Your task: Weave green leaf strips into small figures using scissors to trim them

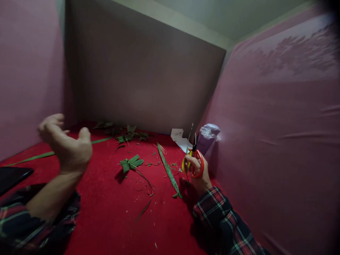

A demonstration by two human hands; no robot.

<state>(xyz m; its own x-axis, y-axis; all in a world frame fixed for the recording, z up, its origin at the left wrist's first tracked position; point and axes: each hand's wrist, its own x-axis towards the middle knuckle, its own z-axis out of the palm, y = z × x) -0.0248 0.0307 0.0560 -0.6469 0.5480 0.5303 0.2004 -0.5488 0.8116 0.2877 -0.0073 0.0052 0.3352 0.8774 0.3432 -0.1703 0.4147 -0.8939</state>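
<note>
My right hand (198, 173) is closed round a pair of scissors (194, 157) with red and yellow handles, blades pointing up, at the right of the red cloth. My left hand (65, 143) is raised at the left, blurred, fingers loosely curled and apart, holding nothing that I can see. Between the hands lie a folded green leaf piece (131, 163) and a long green leaf strip (169, 170). Another long leaf strip (50, 153) runs behind my left hand.
The red cloth (111, 212) is strewn with leaf scraps, with a pile of green leaves (127, 134) at the back. White paper (182, 140) and a pale purple bag (208, 136) sit by the right wall. A dark flat object (12, 175) lies at the left edge.
</note>
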